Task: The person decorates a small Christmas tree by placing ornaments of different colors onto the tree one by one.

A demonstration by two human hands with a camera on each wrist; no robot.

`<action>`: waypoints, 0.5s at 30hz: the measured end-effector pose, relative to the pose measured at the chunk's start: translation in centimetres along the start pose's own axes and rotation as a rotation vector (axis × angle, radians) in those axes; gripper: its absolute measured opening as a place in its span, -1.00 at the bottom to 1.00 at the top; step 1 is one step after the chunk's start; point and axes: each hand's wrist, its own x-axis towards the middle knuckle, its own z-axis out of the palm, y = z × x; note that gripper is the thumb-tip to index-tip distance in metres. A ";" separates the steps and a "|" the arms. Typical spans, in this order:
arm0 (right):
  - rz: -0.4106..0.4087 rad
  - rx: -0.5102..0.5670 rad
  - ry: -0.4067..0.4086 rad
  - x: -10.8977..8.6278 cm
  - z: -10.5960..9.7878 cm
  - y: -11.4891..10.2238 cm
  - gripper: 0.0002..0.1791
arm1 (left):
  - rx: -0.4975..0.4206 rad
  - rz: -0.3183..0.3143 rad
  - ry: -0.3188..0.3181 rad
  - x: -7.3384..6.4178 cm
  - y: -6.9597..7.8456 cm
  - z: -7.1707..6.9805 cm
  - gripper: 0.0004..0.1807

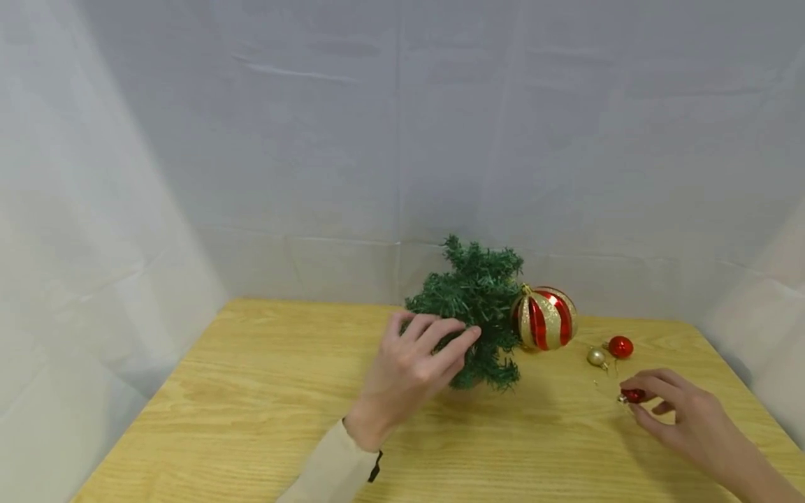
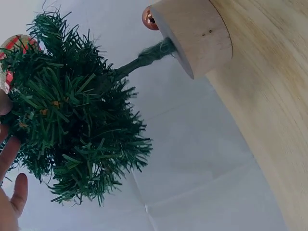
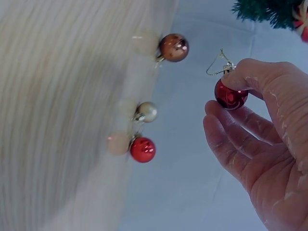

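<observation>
nearest to us, along the bottom edge, comes a cream sleeve (image 1: 330, 462), and out of it the left hand (image 1: 411, 360), fingers loosely apart, tips laid into the green branches. to my eye that's a steadying touch, no grip. next along, the little tree (image 1: 481, 279), upright on a round wooden base (image 2: 199, 38); small foot, bushy top, so bracing it makes sense. off its right side hangs a big striped bauble (image 1: 547, 318), cap up against the foliage; whether its loop goes round a twig, can't tell. down on the table (image 1: 251, 405), seen from the right wrist, sits a copper bauble (image 3: 174, 47). then a gold bauble (image 1: 596, 357) and a bright red bauble (image 1: 621, 347), lying close together, handy to reach. and over there, the right hand (image 1: 692, 411): thumb and finger clamped on a dark red bauble (image 3: 229, 98), right by its cap, presumably so the thread loop (image 3: 214, 61) stands free.
</observation>
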 end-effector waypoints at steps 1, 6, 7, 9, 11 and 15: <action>0.000 0.000 0.001 0.1 -0.1 -0.3 -0.41 | -0.004 0.001 -0.002 0.1 0.1 0.1 -0.63; 0.006 0.004 0.004 0.4 -0.5 -1.7 -0.42 | 0.002 0.007 0.017 0.5 0.7 0.8 -0.66; 0.007 0.000 0.004 0.4 -0.5 -2.0 -0.42 | 0.006 0.008 0.023 0.5 0.8 0.9 -0.67; 0.001 0.009 0.010 0.5 -0.6 -2.5 -0.41 | 0.011 0.005 0.035 0.7 1.0 1.2 -0.68; -0.012 0.016 0.018 0.6 -0.6 -3.0 -0.40 | 0.015 0.002 0.043 0.8 1.1 1.4 -0.69; -0.023 0.021 0.035 0.6 -0.6 -4.6 -0.36 | 0.002 0.006 0.053 0.8 1.0 1.6 -0.70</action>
